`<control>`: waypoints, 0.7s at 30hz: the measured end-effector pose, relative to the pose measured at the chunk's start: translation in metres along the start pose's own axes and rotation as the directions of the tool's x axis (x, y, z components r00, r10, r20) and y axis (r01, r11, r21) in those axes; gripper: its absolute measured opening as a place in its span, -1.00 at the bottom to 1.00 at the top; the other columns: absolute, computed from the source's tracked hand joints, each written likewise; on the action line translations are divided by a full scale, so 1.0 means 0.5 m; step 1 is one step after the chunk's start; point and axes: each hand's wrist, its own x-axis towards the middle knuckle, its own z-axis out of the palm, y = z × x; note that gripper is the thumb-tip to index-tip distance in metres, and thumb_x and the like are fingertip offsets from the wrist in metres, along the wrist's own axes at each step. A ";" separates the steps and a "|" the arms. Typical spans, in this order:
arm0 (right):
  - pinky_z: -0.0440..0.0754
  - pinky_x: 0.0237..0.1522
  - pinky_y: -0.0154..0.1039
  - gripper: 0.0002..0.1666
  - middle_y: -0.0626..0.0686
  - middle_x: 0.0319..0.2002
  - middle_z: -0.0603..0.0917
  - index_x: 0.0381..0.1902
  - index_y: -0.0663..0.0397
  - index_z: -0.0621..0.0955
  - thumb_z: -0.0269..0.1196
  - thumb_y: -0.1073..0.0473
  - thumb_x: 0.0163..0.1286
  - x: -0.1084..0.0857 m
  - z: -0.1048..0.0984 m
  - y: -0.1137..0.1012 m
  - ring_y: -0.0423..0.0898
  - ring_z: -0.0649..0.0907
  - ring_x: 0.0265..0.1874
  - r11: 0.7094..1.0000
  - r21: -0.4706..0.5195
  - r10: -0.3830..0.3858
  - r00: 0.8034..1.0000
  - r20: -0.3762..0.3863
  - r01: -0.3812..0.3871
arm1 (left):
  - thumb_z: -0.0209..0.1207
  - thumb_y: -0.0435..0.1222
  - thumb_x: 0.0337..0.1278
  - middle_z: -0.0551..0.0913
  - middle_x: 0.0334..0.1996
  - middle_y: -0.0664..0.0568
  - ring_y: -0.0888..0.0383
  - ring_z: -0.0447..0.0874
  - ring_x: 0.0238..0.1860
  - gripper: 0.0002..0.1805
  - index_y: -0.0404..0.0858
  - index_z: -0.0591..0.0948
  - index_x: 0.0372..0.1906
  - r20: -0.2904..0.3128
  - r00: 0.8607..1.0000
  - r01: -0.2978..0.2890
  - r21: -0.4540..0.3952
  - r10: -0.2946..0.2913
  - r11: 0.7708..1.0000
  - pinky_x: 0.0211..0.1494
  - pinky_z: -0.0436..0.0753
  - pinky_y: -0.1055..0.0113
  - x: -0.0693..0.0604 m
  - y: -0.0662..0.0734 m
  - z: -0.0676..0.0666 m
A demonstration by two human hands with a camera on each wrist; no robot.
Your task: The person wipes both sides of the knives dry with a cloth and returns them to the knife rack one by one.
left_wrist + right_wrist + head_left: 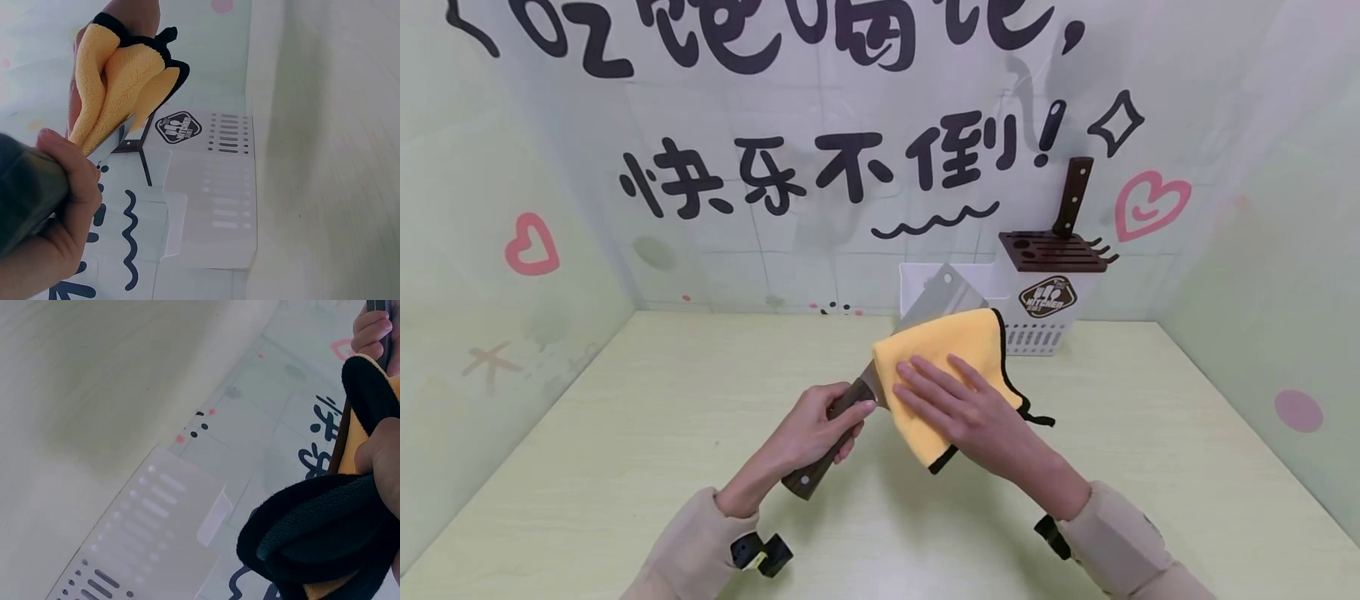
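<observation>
In the head view my left hand (815, 427) grips the dark handle of a cleaver (940, 290), its thumb lying along the handle. The cleaver is held above the table, its blade slanting up and to the right. A yellow cloth (955, 333) with black edging is folded over the middle of the blade, so only the blade's tip end and heel show. My right hand (962, 410) holds the cloth against the blade, fingers extended across its upper face. Seen from the right wrist, the thumb is on the cloth's dark underside (312, 531).
Behind the hands, a white knife holder (1037, 333) with a brown slotted top stands against the back wall. Another dark-handled knife (1075, 196) is in it. The pale wooden table (625, 433) is enclosed by decorated walls at the back and both sides.
</observation>
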 end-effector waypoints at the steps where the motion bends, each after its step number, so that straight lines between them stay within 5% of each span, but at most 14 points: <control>1: 0.28 0.18 -0.03 -0.43 0.08 0.21 0.36 0.15 0.10 0.42 -0.18 0.48 0.21 0.000 0.000 0.003 -0.02 0.33 0.21 1.000 -0.002 0.007 1.000 0.002 -0.007 | -0.01 -0.16 0.25 0.45 -0.65 -0.09 0.19 0.41 -0.76 -0.67 -0.41 0.39 -0.37 0.001 1.000 -0.002 -0.001 0.002 1.000 -0.71 0.47 0.33 0.000 0.000 0.000; 21: 0.22 0.20 0.00 -0.35 0.09 0.25 0.30 0.22 0.11 0.34 0.09 0.49 0.13 -0.009 -0.003 0.053 -0.01 0.25 0.26 0.988 0.054 0.140 0.986 0.093 -0.145 | 0.00 -0.20 0.24 0.45 -0.66 -0.12 0.21 0.41 -0.77 -0.70 -0.42 0.39 -0.38 0.009 1.000 -0.023 -0.005 0.023 1.000 -0.72 0.46 0.35 -0.002 0.003 -0.003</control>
